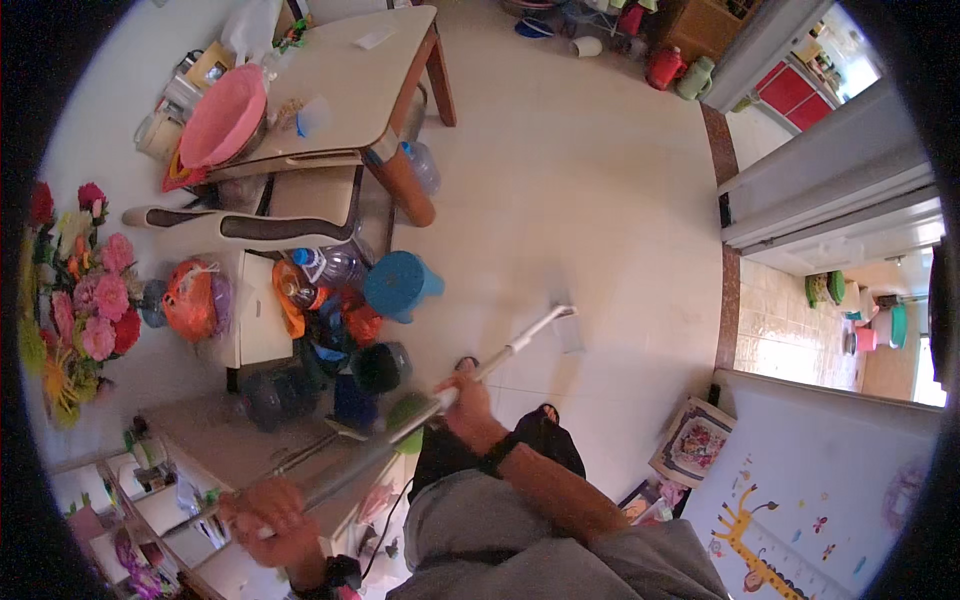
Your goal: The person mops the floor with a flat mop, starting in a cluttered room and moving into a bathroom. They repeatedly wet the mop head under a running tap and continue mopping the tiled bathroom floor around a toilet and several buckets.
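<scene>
I hold a long mop with a metal handle (400, 432) in both hands. My left hand (268, 512) grips the upper end of the handle near the lower left. My right hand (466, 404) grips it further down, at mid-shaft. The flat mop head (566, 328) rests on the pale tiled floor (600, 180) in front of my feet, slightly blurred. A dark band sits on each wrist.
A beige table (350, 80) with a pink basin (225, 118) stands at the upper left, a chair (290, 215) beside it. Water bottles, bags and a blue stool (400, 285) crowd the left. A sliding door frame (830, 190) is at the right, a cartoon board (820, 490) lower right.
</scene>
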Available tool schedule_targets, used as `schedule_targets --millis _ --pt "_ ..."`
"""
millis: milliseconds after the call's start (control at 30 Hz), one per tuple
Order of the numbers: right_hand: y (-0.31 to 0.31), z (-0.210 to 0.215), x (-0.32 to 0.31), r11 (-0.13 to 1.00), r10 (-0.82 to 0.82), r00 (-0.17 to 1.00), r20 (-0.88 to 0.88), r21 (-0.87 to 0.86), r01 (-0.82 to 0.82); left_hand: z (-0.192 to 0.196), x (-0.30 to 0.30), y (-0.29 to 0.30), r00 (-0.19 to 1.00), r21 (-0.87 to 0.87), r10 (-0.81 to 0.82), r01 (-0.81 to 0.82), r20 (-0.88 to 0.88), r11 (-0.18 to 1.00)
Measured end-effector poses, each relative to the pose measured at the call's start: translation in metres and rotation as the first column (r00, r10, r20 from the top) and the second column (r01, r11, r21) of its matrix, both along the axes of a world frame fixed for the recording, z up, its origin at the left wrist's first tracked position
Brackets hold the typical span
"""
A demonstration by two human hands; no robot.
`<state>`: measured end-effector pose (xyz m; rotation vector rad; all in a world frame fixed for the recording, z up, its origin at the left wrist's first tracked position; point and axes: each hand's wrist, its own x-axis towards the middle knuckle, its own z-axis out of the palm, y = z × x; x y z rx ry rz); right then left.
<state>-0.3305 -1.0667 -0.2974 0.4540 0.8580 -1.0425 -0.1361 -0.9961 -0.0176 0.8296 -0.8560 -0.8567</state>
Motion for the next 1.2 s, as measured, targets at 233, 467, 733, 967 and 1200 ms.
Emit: schedule_targets --millis 233,467,733,967,1200 --pt "-0.078 -0.027 0.114 0.998 0.057 0.989 0.139 -0.017 -0.055 0.012 0.036 -0.061 0.973 -0.014 0.089 -0.088 0.211 0.996" --pt "-0.145 -0.025 0.081 0.999 -0.053 0.975 0.216 0.023 0.049 -0.014 0.01 -0.121 0.971 -0.005 0.065 -0.066 0.229 0.998" --pt "-0.188 -0.036 -0.075 0.965 -0.26 0.955 0.141 0.051 0.255 -0.024 -0.104 -0.2 0.957 -0.007 -0.231 0.236 0.177 0.972" --pt "-0.192 -0.084 -0.298 0.888 -0.451 0.878 -0.159 0.016 0.459 -0.076 -0.29 -0.264 0.918 0.134 -0.39 0.396 -0.071 0.908" --pt "-0.177 -0.134 -0.469 0.862 -0.431 0.845 -0.316 0.131 0.489 -0.139 -0.407 -0.281 0.827 0.299 -0.559 0.549 -0.059 0.78"
